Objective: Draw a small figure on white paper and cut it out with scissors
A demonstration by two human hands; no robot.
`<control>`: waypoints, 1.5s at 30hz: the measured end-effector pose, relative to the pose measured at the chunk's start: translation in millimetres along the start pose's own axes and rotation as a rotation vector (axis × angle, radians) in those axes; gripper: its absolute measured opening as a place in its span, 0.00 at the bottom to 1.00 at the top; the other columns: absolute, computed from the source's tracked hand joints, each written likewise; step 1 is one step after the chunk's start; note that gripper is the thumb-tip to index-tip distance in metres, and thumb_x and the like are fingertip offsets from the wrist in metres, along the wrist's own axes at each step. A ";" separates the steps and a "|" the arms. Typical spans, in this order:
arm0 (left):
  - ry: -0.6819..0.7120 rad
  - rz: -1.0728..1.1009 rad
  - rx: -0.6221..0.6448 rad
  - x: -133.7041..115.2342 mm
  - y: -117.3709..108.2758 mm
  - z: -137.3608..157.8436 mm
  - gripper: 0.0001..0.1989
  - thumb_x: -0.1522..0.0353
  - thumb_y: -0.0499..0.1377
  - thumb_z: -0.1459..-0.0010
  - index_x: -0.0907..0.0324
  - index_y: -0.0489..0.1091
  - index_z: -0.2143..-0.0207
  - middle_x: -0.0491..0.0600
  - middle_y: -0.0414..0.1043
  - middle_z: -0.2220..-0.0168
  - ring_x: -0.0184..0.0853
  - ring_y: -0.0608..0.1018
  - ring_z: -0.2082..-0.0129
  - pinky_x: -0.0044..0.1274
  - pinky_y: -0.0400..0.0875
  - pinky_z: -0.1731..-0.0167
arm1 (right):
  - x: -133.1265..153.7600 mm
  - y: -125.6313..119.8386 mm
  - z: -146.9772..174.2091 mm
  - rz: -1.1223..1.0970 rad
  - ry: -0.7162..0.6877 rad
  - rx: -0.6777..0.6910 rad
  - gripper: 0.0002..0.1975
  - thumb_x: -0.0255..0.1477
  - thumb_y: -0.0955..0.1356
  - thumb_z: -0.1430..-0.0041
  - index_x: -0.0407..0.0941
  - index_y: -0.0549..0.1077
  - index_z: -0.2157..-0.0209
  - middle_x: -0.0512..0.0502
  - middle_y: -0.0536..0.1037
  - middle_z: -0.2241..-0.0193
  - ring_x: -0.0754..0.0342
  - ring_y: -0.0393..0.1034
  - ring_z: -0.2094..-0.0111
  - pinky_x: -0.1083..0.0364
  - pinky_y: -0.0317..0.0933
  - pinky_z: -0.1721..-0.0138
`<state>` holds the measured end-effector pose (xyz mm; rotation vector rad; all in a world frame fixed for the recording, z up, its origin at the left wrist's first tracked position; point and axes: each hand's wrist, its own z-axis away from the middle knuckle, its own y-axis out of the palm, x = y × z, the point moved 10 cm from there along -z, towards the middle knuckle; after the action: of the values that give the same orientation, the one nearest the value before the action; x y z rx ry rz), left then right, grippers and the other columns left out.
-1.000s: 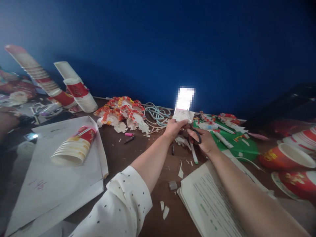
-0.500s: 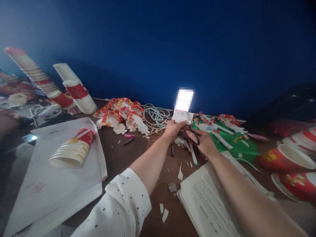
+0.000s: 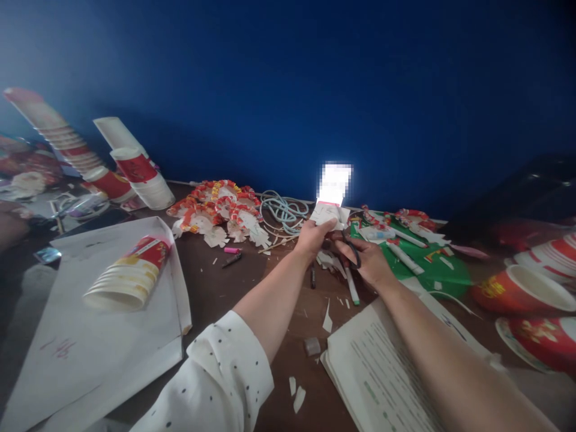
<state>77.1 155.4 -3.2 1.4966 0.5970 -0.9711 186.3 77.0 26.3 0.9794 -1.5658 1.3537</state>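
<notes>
Both my hands meet over the middle of the table, in front of a bright, blurred-out screen (image 3: pixel 335 182). Between the thumb and fingers of my left hand (image 3: pixel 314 238) is a piece of white paper (image 3: pixel 327 215). My right hand (image 3: pixel 368 259) is closed around the dark handles of a pair of scissors (image 3: pixel 351 247); their blades are hidden by the hands and paper. White paper scraps (image 3: pixel 330 262) and a white marker with a green end (image 3: pixel 352 287) lie just below my hands.
Stacked paper cups (image 3: pixel 141 177) stand back left; more cups (image 3: pixel 130 273) lie on a white board (image 3: pixel 96 354). Red-and-white paper cutouts (image 3: pixel 220 210) and a coiled cord (image 3: pixel 283 210) sit behind. Printed sheets (image 3: pixel 373 360) lie front right, a green sheet (image 3: pixel 445 273) beyond, cups (image 3: pixel 526 288) far right.
My right hand and the scissors have shifted slightly left and down, still at the paper. My left hand keeps its hold on the paper, and the whole view has moved a little.
</notes>
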 end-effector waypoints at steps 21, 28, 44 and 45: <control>-0.060 -0.030 0.025 4.0 1.4 3.3 0.17 0.64 0.68 0.57 0.65 0.75 0.65 0.54 0.78 0.70 0.37 0.79 0.73 0.31 0.75 0.65 | 8.9 -1.3 0.3 0.028 -0.027 -0.010 0.20 0.50 0.70 0.48 0.46 0.76 0.74 0.52 0.70 0.82 0.56 0.60 0.79 0.56 0.54 0.76; -0.035 -0.030 0.013 3.0 0.1 2.0 0.17 0.65 0.68 0.56 0.65 0.76 0.64 0.53 0.78 0.68 0.36 0.79 0.73 0.29 0.75 0.65 | 11.7 -1.3 1.6 0.041 -0.028 -0.010 0.21 0.49 0.70 0.47 0.46 0.73 0.79 0.53 0.69 0.85 0.57 0.59 0.80 0.56 0.52 0.76; -0.026 -0.034 0.020 4.5 -2.1 -1.8 0.17 0.65 0.68 0.57 0.65 0.76 0.64 0.54 0.78 0.68 0.37 0.79 0.72 0.32 0.75 0.61 | 9.1 -0.9 1.1 0.026 -0.008 0.014 0.20 0.49 0.71 0.49 0.46 0.73 0.79 0.53 0.69 0.84 0.57 0.59 0.81 0.56 0.53 0.78; -0.026 -0.034 0.021 4.5 -2.1 -1.9 0.16 0.65 0.68 0.57 0.65 0.76 0.65 0.54 0.78 0.68 0.37 0.79 0.71 0.32 0.75 0.61 | 8.3 -0.6 1.1 0.015 0.004 0.018 0.20 0.49 0.71 0.50 0.46 0.73 0.78 0.53 0.69 0.84 0.57 0.59 0.81 0.56 0.53 0.78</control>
<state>78.1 156.8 -8.2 1.4942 0.5968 -1.0243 183.8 75.5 34.2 0.9764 -1.5634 1.3818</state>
